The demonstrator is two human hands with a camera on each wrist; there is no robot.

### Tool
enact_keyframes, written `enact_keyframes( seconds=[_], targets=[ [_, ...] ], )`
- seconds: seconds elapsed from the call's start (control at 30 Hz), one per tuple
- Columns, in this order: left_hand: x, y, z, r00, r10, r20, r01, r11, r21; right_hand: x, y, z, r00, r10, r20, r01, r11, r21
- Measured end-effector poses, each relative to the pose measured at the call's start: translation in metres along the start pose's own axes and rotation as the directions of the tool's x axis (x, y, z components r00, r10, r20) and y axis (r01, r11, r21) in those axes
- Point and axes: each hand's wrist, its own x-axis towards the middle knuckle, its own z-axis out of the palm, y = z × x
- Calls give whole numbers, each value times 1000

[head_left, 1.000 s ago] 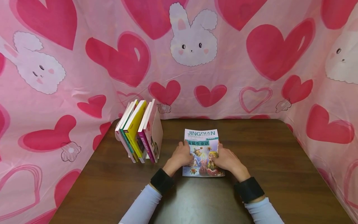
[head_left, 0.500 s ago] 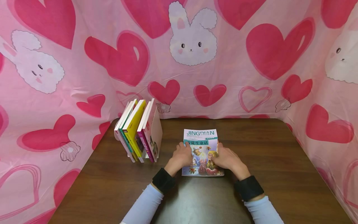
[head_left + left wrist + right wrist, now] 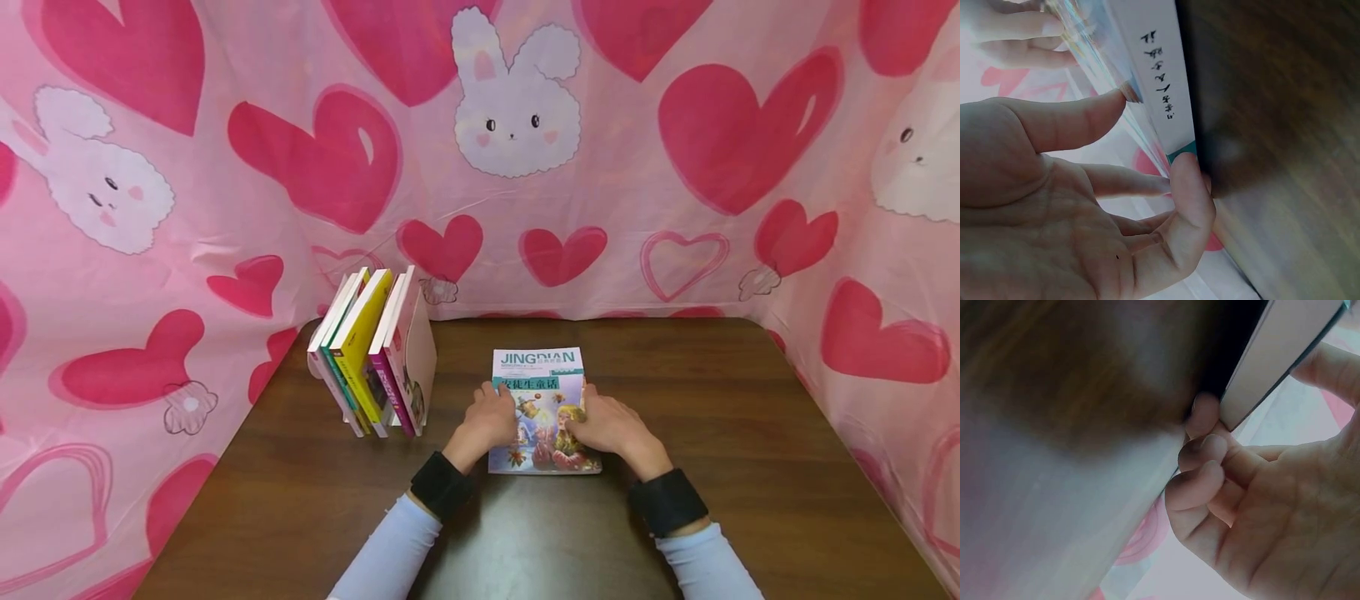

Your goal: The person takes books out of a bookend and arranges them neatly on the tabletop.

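Note:
A paperback book (image 3: 542,417) with a colourful illustrated cover and the letters "JINGDIAN" lies face up near the middle of the table. My left hand (image 3: 489,418) grips its left side. In the left wrist view, the thumb meets the cover's edge and a bent finger touches the white spine (image 3: 1159,81). From the other side my right hand (image 3: 613,423) holds the book, its thumb over the cover. The right wrist view shows fingertips curled by the lower edge of the page block (image 3: 1279,362). Whether the book is raised slightly off the table, I cannot tell.
Several books (image 3: 367,350) stand upright in a row to the left, leaning a little, with a pale bookend (image 3: 422,358) at their right side. Brown wood forms the tabletop (image 3: 720,467). A pink cloth (image 3: 615,192) with hearts and rabbits hangs around the table's back and sides.
My left hand and wrist have shifted slightly to the right against the book. The book and my right hand look almost unmoved.

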Motion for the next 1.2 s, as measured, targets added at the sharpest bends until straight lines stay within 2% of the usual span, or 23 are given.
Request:
enact_keyframes(
  seconds=[0.37, 0.97, 1.2],
  targets=[
    [0, -1, 0, 1000, -15, 6, 15, 1000, -9, 1, -2, -2, 999, 4, 45, -4, 1000, -2],
    [3, -2, 0, 999, -25, 32, 25, 1000, -15, -3, -2, 0, 997, 10, 73, -13, 999, 42],
    [2, -2, 0, 1000, -20, 16, 21, 1000, -20, -2, -2, 0, 997, 4, 74, -6, 1000, 27]
  ],
)
